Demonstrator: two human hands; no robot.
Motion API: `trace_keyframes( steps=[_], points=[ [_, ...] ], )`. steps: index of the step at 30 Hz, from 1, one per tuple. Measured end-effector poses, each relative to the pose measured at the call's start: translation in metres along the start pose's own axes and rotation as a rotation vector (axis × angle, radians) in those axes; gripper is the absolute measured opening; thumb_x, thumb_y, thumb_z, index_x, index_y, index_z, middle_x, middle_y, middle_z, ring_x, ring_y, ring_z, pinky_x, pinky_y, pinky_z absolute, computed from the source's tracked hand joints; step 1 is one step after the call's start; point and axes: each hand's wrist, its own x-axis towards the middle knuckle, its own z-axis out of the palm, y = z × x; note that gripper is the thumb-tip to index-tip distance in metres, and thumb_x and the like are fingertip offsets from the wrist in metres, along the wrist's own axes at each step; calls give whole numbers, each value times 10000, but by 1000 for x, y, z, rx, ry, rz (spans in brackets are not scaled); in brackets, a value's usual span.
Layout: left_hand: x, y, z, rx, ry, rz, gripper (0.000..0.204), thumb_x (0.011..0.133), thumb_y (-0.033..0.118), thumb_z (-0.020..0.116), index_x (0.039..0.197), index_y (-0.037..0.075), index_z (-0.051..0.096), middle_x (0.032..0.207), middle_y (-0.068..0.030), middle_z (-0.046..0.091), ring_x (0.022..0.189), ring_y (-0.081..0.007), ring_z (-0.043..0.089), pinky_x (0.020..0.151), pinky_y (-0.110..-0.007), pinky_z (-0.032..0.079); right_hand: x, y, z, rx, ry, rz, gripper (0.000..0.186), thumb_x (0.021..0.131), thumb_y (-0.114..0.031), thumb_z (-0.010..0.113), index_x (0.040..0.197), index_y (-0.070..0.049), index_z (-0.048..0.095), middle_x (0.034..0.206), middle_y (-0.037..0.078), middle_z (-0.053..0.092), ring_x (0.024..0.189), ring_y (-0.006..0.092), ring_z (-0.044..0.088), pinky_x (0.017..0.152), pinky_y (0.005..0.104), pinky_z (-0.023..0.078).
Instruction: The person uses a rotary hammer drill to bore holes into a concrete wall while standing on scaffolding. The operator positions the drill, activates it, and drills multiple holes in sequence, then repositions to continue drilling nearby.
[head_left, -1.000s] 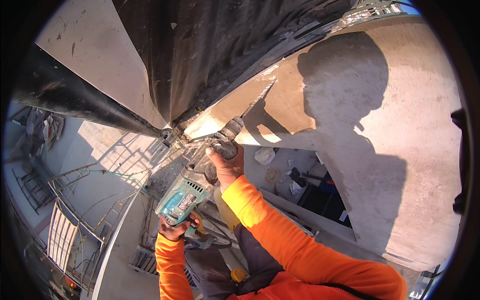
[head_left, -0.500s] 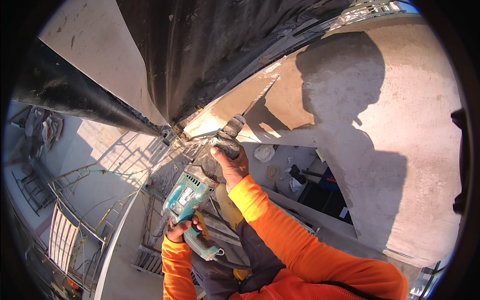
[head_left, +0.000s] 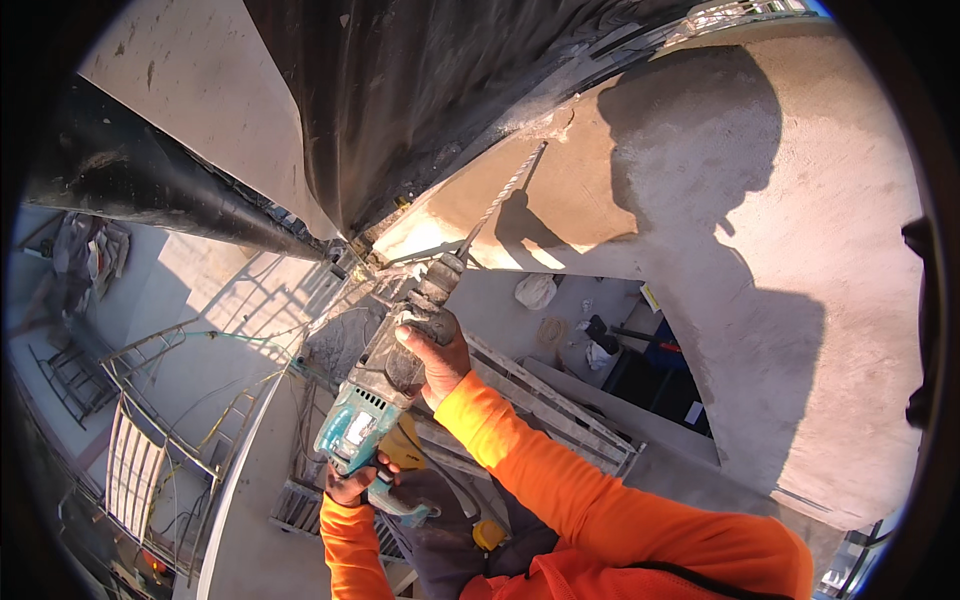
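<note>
A dusty teal-and-grey rotary hammer drill [head_left: 362, 412] slants across the middle, its long spiral drill bit [head_left: 500, 205] pointing up and to the right. My left hand [head_left: 352, 482] is closed around the rear handle. Farther forward, my right hand [head_left: 440, 362] wraps the grey front housing behind the chuck, thumb on top. The bit's tip lies over the plastered wall [head_left: 740, 240], near a small chipped patch [head_left: 562, 124] at its upper edge. Whether the tip touches the plaster, I cannot tell.
Dark sheeting [head_left: 400, 90] hangs beyond the drill. An opening at right shows a lower level with a white bundle [head_left: 536, 291] and scattered items. A wooden ladder-like frame [head_left: 560, 400] lies below my right arm. Metal scaffolding [head_left: 150, 460] stands far below at left.
The drill and both hands have shifted left and slightly down in view. More of the bit shows clear of its shadow, and its tip sits closer to the wall's upper edge.
</note>
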Motion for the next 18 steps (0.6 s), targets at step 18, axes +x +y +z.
trace_keyframes(
  steps=[18],
  points=[
    [-106, 14, 142, 305, 494, -6, 609, 804, 35, 909, 1326, -15, 600, 1018, -143, 742, 900, -300, 765, 782, -431, 662, -107, -45, 3, 284, -218, 460, 437, 942, -269, 810, 1258, -78, 576, 1180, 122, 700, 1117, 358, 727, 998, 590, 600]
  ],
)
